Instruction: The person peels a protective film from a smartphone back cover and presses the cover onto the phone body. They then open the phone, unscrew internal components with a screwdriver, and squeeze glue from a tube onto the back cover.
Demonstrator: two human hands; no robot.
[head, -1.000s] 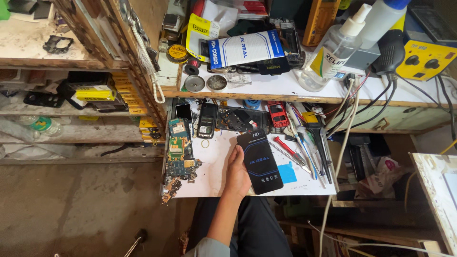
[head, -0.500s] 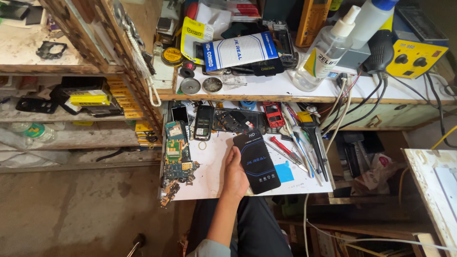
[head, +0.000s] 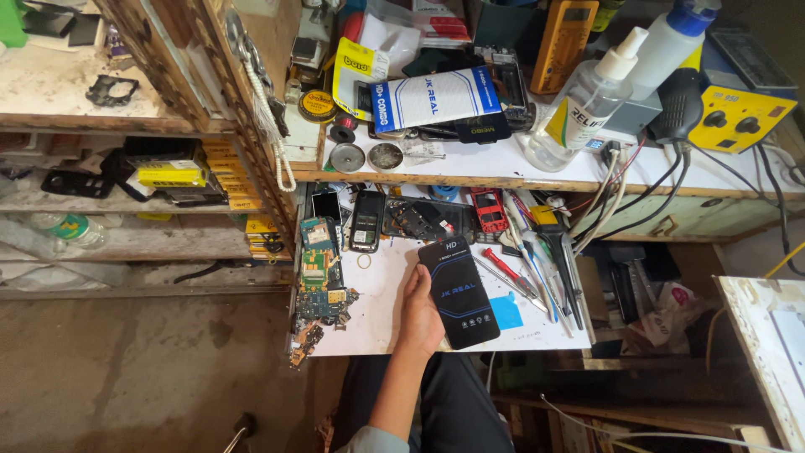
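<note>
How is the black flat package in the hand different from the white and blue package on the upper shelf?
The black flat package is dark with thin blue lines; the white and blue package is mostly white with blue ends. The black one is held by the left hand above the white work surface, long side upright in the picture; the white one lies on clutter, long side across. Both are flat, slim rectangles.

Single head-worn view, looking steeply down from above the seated person onto the white worktop (head: 377,323) and the raised shelf (head: 503,164) behind it. Medium distance; the floor (head: 142,377) fills the lower left, wooden shelving the upper left.
</note>
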